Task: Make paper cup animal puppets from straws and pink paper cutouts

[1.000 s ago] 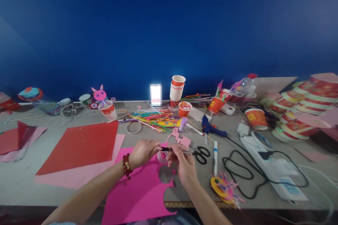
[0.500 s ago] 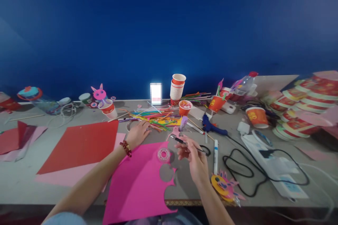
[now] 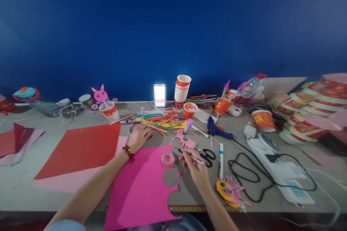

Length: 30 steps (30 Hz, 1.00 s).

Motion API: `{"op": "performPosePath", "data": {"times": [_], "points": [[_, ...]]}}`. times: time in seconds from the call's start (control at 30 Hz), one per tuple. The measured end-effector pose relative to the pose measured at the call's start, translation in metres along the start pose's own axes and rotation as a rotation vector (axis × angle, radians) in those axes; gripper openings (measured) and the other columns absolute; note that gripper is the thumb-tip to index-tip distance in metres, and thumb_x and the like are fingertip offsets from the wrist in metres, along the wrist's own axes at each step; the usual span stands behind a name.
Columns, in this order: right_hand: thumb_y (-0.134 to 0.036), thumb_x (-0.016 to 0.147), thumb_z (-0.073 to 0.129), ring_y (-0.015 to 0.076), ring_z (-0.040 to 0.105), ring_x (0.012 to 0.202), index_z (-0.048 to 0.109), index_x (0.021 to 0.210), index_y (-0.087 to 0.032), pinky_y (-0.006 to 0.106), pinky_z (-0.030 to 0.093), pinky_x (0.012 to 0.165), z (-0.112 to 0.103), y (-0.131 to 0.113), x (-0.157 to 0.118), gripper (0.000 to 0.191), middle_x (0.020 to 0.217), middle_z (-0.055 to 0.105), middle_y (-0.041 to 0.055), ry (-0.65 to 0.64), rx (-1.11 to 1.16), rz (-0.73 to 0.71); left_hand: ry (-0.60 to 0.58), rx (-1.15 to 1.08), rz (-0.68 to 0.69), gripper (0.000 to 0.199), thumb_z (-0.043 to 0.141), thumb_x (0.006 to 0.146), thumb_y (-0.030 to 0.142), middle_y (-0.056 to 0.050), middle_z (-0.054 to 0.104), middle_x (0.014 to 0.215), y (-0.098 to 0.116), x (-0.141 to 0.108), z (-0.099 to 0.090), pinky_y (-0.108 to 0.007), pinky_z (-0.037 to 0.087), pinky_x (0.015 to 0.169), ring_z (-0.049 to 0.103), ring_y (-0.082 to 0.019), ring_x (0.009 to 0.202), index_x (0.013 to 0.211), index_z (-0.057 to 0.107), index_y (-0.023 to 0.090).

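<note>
My right hand [image 3: 197, 173] grips a pen [image 3: 199, 160], its dark tip pointing left toward a small tape roll [image 3: 163, 159]. The roll lies flat on a bright pink sheet [image 3: 138, 191], whose right edge has round cut-outs. My left hand [image 3: 138, 138] lies on the table above the sheet, beside a spread of colourful pipe cleaners [image 3: 159, 120]; its fingers are stretched out and nothing shows in them. Black-handled scissors [image 3: 210, 154] lie just behind my right hand. A light pink cut-out scrap [image 3: 190, 143] rests just beyond the pen.
Red sheets [image 3: 81, 148] lie to the left. Stacked paper cups [image 3: 181, 92] stand at the back. On the right are a blue glue gun [image 3: 217, 130], a marker [image 3: 221, 160], a yellow-and-pink craft piece [image 3: 226, 191], a black cable [image 3: 249, 178] and a power strip [image 3: 282, 177].
My right hand has come down and slightly left with the pen, uncovering the scissors behind it. My left hand has stayed nearly in place. The tape roll has not visibly moved on the sheet.
</note>
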State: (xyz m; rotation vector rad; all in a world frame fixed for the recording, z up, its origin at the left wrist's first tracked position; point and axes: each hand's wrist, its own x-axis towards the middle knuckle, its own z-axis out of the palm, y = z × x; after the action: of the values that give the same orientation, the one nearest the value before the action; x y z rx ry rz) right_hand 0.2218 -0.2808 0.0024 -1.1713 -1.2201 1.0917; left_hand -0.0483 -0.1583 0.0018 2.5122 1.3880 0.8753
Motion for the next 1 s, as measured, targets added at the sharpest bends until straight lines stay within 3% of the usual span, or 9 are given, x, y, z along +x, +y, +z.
{"op": "performPosePath", "data": {"times": [0.13, 0.23, 0.33, 0.43, 0.53, 0.77, 1.0], "points": [[-0.047, 0.093, 0.057, 0.0163, 0.060, 0.058, 0.066, 0.100, -0.020, 0.027, 0.052, 0.054, -0.002, 0.005, -0.003, 0.029, 0.076, 0.068, 0.0043, -0.008, -0.029, -0.025, 0.099, -0.018, -0.029, 0.029, 0.039, 0.102, 0.026, -0.009, 0.068, 0.104, 0.004, 0.003, -0.007, -0.039, 0.050, 0.089, 0.062, -0.023, 0.100, 0.111, 0.066, 0.018], [-0.045, 0.094, 0.056, 0.0167, 0.060, 0.059, 0.066, 0.101, -0.021, 0.027, 0.051, 0.055, -0.004, 0.007, -0.004, 0.027, 0.076, 0.067, 0.0042, -0.010, -0.070, -0.047, 0.121, -0.032, 0.008, 0.027, 0.040, 0.101, 0.025, -0.010, 0.067, 0.108, 0.020, -0.007, -0.016, -0.040, 0.050, 0.092, 0.061, -0.023, 0.104, 0.113, 0.063, 0.018], [-0.045, 0.094, 0.056, 0.0169, 0.059, 0.057, 0.066, 0.098, -0.021, 0.027, 0.049, 0.053, -0.004, 0.005, -0.003, 0.026, 0.072, 0.066, 0.0031, -0.007, -0.103, -0.055, 0.028, -0.053, 0.125, 0.021, 0.048, 0.098, 0.024, -0.007, 0.069, 0.107, 0.050, -0.027, -0.021, -0.038, 0.049, 0.094, 0.063, -0.021, 0.102, 0.110, 0.065, 0.022], [-0.046, 0.093, 0.057, 0.0169, 0.059, 0.056, 0.065, 0.094, -0.021, 0.027, 0.048, 0.052, -0.003, 0.002, -0.002, 0.027, 0.069, 0.064, 0.0024, 0.002, -0.104, -0.042, -0.164, -0.047, 0.328, 0.027, 0.049, 0.097, 0.024, -0.009, 0.066, 0.122, 0.080, -0.046, -0.020, -0.044, 0.046, 0.101, 0.059, -0.024, 0.112, 0.121, 0.061, 0.023], [-0.048, 0.092, 0.057, 0.0172, 0.059, 0.056, 0.065, 0.095, -0.020, 0.026, 0.049, 0.052, -0.003, -0.001, -0.002, 0.028, 0.068, 0.065, 0.0022, 0.012, -0.096, -0.009, -0.257, -0.046, 0.383, 0.031, 0.047, 0.098, 0.025, -0.012, 0.061, 0.129, 0.096, -0.054, -0.018, -0.045, 0.046, 0.101, 0.056, -0.025, 0.119, 0.128, 0.056, 0.023], [-0.045, 0.091, 0.059, 0.0173, 0.060, 0.056, 0.061, 0.093, -0.020, 0.026, 0.048, 0.050, -0.003, -0.002, 0.000, 0.025, 0.070, 0.065, 0.0026, 0.019, -0.097, 0.017, -0.291, 0.000, 0.378, 0.032, 0.047, 0.098, 0.026, -0.011, 0.062, 0.127, 0.100, -0.056, -0.016, -0.046, 0.045, 0.103, 0.056, -0.025, 0.118, 0.129, 0.056, 0.024], [-0.032, 0.092, 0.054, 0.0161, 0.058, 0.054, 0.061, 0.084, -0.022, 0.025, 0.043, 0.053, -0.002, -0.017, 0.028, 0.014, 0.065, 0.063, -0.0002, -0.135, -0.319, -0.042, -0.310, 0.067, 0.388, 0.039, 0.048, 0.098, 0.028, -0.009, 0.057, 0.138, 0.095, -0.064, -0.015, -0.053, 0.039, 0.108, 0.049, -0.029, 0.126, 0.137, 0.052, 0.029]]}}
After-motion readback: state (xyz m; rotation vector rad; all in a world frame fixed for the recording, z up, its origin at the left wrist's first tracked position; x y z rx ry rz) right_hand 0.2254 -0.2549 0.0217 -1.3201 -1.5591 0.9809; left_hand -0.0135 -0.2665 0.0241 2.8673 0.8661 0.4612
